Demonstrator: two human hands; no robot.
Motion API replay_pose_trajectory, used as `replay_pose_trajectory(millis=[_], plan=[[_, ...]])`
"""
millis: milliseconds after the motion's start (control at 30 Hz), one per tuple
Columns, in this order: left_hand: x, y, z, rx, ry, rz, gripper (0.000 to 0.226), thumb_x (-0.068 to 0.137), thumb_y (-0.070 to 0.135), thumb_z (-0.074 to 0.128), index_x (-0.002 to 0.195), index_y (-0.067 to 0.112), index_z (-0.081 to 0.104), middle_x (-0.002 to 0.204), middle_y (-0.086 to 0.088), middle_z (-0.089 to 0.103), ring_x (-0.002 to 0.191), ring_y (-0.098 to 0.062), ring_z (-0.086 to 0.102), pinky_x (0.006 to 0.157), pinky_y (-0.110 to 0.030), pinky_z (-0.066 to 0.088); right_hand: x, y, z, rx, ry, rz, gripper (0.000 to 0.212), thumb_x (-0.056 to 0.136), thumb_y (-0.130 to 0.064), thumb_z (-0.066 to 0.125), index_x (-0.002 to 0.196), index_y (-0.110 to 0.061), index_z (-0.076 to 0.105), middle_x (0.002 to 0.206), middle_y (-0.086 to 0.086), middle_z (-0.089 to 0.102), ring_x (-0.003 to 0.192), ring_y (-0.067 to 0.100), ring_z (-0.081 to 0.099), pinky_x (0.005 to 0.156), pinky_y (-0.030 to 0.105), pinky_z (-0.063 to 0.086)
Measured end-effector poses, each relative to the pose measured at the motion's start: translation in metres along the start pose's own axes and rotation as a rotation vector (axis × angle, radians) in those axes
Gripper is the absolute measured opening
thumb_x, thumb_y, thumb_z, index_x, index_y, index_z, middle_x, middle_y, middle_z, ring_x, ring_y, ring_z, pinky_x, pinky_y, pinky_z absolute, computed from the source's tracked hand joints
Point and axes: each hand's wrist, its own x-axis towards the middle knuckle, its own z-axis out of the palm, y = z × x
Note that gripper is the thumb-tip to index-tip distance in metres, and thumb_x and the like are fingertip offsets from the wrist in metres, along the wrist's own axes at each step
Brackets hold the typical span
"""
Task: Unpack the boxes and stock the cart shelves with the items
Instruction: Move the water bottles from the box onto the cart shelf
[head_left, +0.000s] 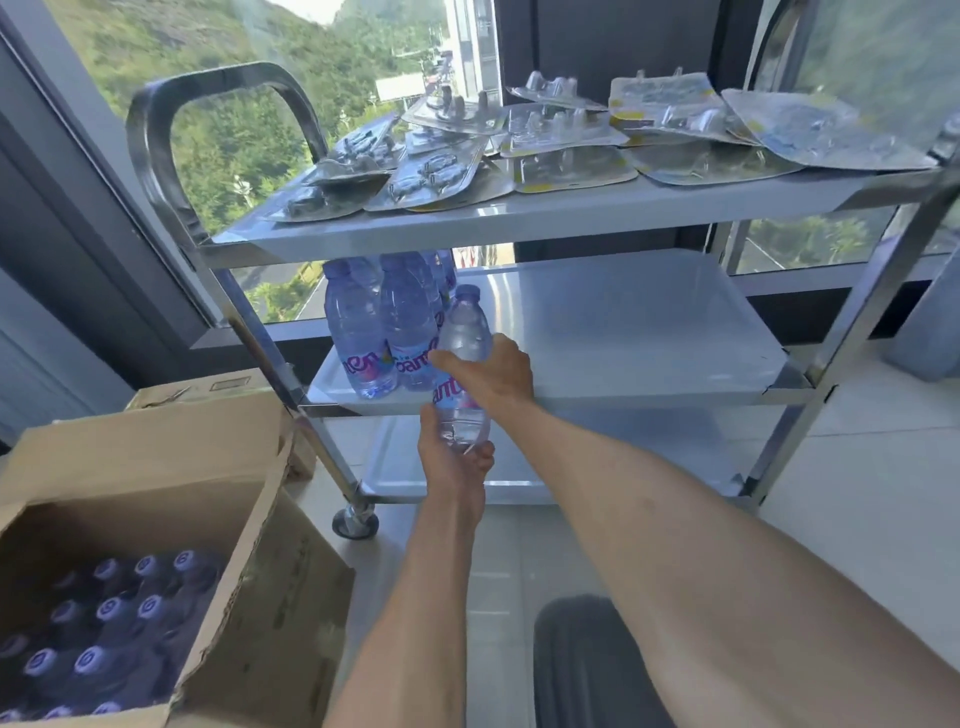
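Bottle (464, 364) of clear ribbed plastic with a pale purple cap stands nearly upright at the centre of the frame, held by both hands in front of the middle shelf (623, 332) of the steel cart (218, 156). The left hand (454, 460) cups its base from below, fingers curled round it; the right hand (493, 371) wraps its middle, just above a label whose pink letters are partly covered and cannot be read whole. Just left of it, more bottles (382, 325) stand clustered on that shelf, showing similar pink lettering fragments. Flat, glossy blister packs (571, 140) with yellow-edged cards cover the top shelf. At lower left, an open cardboard box (223, 519) holds rows of capped bottles.
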Motion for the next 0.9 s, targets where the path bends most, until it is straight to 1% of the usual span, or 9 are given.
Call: replay_pose_trajectory(millis=[100, 200, 333, 400, 533, 633, 733, 833, 900], plan=[[0.009, 0.005, 0.008, 0.116, 0.058, -0.037, 0.036, 0.102, 0.044, 0.043, 0.097, 0.014, 0.063, 0.082, -0.011, 0.067, 0.055, -0.024, 0.063, 0.045, -0.021, 0.041, 0.007, -0.001, -0.008, 0.011, 0.042, -0.085, 0.062, 0.063, -0.060, 0.077, 0.107, -0.023, 0.055, 0.099, -0.004, 0.061, 0.091, 0.018, 0.061, 0.075, 0.030, 0.050], [0.023, 0.014, 0.020, 0.239, 0.075, 0.007, 0.026, 0.102, 0.031, 0.047, 0.095, 0.012, 0.064, 0.084, -0.011, 0.071, 0.065, -0.028, 0.069, 0.057, -0.024, 0.050, 0.011, -0.003, -0.012, -0.005, 0.100, -0.209, 0.062, 0.069, -0.051, 0.078, 0.117, -0.022, 0.053, 0.102, -0.005, 0.058, 0.096, 0.018, 0.054, 0.079, 0.031, 0.045], [0.038, 0.025, 0.024, 0.791, 0.238, 0.306, 0.023, 0.093, 0.019, 0.054, 0.111, 0.010, 0.065, 0.101, -0.004, 0.067, 0.085, -0.023, 0.065, 0.077, -0.030, 0.048, 0.018, -0.007, -0.014, -0.029, 0.154, -0.374, 0.062, 0.073, -0.036, 0.079, 0.126, -0.019, 0.052, 0.111, 0.005, 0.054, 0.102, 0.022, 0.056, 0.087, 0.036, 0.048], [0.038, 0.034, 0.021, 0.930, 0.407, 0.460, 0.025, 0.090, 0.013, 0.057, 0.114, 0.010, 0.065, 0.094, 0.000, 0.063, 0.084, -0.018, 0.055, 0.074, -0.026, 0.038, 0.022, -0.010, -0.014, -0.033, 0.119, -0.401, 0.063, 0.075, -0.029, 0.079, 0.130, -0.016, 0.051, 0.114, 0.008, 0.055, 0.108, 0.024, 0.054, 0.091, 0.037, 0.047], [0.045, 0.053, 0.014, 1.001, 0.455, 0.572, 0.017, 0.085, 0.007, 0.057, 0.100, 0.009, 0.062, 0.092, -0.005, 0.064, 0.084, -0.023, 0.057, 0.071, -0.028, 0.038, 0.028, -0.011, -0.009, 0.053, 0.056, -0.427, 0.055, 0.075, -0.017, 0.077, 0.125, -0.015, 0.053, 0.114, 0.003, 0.066, 0.102, 0.023, 0.062, 0.083, 0.029, 0.049], [0.053, 0.062, 0.009, 1.067, 0.427, 0.598, 0.009, 0.086, 0.008, 0.058, 0.094, 0.007, 0.060, 0.089, -0.005, 0.064, 0.083, -0.026, 0.059, 0.070, -0.029, 0.039, 0.034, -0.009, -0.007, 0.066, 0.063, -0.404, 0.058, 0.076, -0.021, 0.076, 0.128, -0.021, 0.051, 0.115, -0.002, 0.066, 0.100, 0.020, 0.062, 0.082, 0.027, 0.048], [0.060, 0.067, 0.012, 1.079, 0.437, 0.564, 0.016, 0.090, 0.014, 0.059, 0.103, 0.005, 0.062, 0.099, -0.010, 0.069, 0.094, -0.032, 0.063, 0.078, -0.034, 0.047, 0.039, -0.004, -0.007, 0.047, 0.038, -0.362, 0.067, 0.075, -0.028, 0.077, 0.134, -0.028, 0.046, 0.116, -0.003, 0.064, 0.102, 0.019, 0.062, 0.081, 0.026, 0.046], [0.064, 0.069, 0.013, 1.095, 0.477, 0.536, 0.025, 0.095, 0.022, 0.058, 0.113, 0.006, 0.060, 0.111, -0.014, 0.068, 0.103, -0.035, 0.062, 0.079, -0.033, 0.042, 0.040, 0.006, -0.001, -0.050, 0.014, -0.294, 0.087, 0.068, -0.034, 0.083, 0.142, -0.032, 0.038, 0.118, 0.005, 0.056, 0.105, 0.020, 0.056, 0.085, 0.029, 0.044], [0.066, 0.070, 0.012, 1.118, 0.492, 0.533, 0.027, 0.096, 0.025, 0.056, 0.116, 0.006, 0.059, 0.115, -0.015, 0.066, 0.107, -0.037, 0.060, 0.083, -0.036, 0.043, 0.040, 0.010, 0.004, -0.048, 0.040, -0.252, 0.086, 0.068, -0.031, 0.084, 0.141, -0.029, 0.039, 0.120, 0.008, 0.058, 0.108, 0.028, 0.057, 0.086, 0.032, 0.045]])
